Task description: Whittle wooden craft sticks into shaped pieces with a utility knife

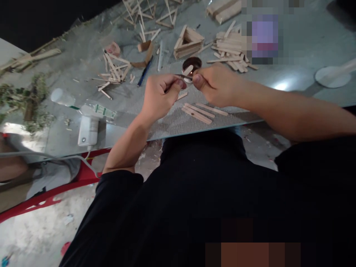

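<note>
My left hand and my right hand are close together over the table, both with fingers pinched. Between their fingertips is a small thin dark piece; what it is cannot be made out. A pale stick end shows just above it, in front of a dark round container. Below the hands, several flat wooden sticks lie near the table's front edge, one with a dark spot. A triangular stack of sticks stands behind the hands.
A loose pile of sticks lies at back right. Left are stick frames, a blue pen, a clear bottle, a white device with a cable and dried plants. A white round base stands at right.
</note>
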